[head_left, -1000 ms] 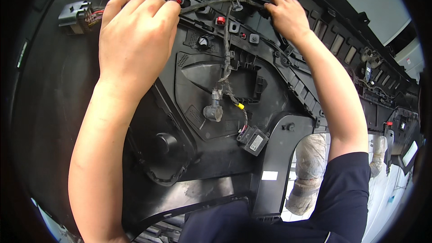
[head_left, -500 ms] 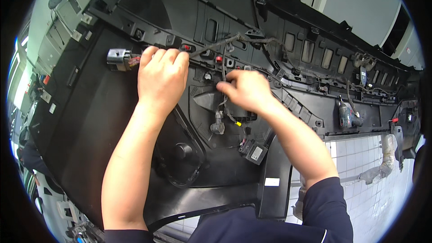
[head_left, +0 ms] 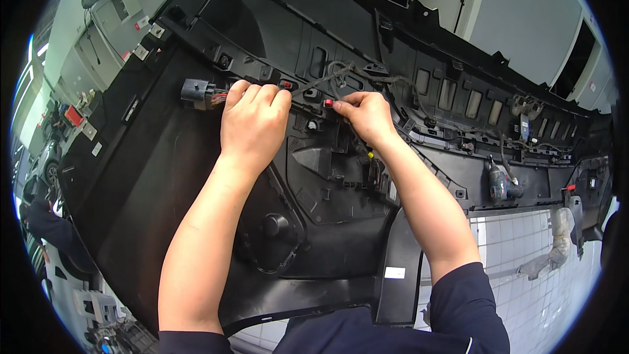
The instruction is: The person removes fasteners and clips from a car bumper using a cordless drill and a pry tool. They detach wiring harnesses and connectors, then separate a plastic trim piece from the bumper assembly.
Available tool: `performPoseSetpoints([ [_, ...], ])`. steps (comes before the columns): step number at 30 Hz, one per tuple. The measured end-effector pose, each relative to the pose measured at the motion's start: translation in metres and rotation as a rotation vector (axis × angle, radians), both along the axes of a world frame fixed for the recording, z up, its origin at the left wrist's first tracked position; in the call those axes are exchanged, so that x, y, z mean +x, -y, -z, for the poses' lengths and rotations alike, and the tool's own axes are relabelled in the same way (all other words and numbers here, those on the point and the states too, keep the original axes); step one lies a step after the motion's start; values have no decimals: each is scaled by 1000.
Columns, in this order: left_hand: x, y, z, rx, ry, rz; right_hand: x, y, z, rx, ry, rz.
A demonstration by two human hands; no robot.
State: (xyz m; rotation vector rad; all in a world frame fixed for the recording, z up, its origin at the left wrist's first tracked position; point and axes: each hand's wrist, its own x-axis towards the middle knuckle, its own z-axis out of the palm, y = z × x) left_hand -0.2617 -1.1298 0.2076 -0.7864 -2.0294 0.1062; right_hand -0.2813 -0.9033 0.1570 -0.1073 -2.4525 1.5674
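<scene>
Mostly dark wiring harness, kinked, yellow-banded; left hand, right hand both clamped on it.

Big black plastic panel has got wires at 1 o'clock, a drill at 3, and a white sticker at 5.

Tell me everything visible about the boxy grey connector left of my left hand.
The boxy grey connector, apparently plastic, its left end free, shows over the large black panel; whether it rests there is unclear. Thin wires, some red, leave its right side toward your bare left hand, whose visible fingers stand apart from it.
</scene>
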Motion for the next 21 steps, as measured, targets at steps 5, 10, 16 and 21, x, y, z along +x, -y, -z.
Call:
performPoseSetpoints([
  [5, 0, 1, 1, -4, 6, -21, -3, 4, -7, 12, 60, 41],
  [10, -1, 2, 5, 16, 4, -7, -7, -3, 0, 57, 6, 23],
  [16, -1, 1, 2, 13, -8, -10, -9, -10, 1, -418, 203, -65],
  [21, -1, 0, 2, 27, -8, -12, -13, -6, 3, -278, 100, -46],
])
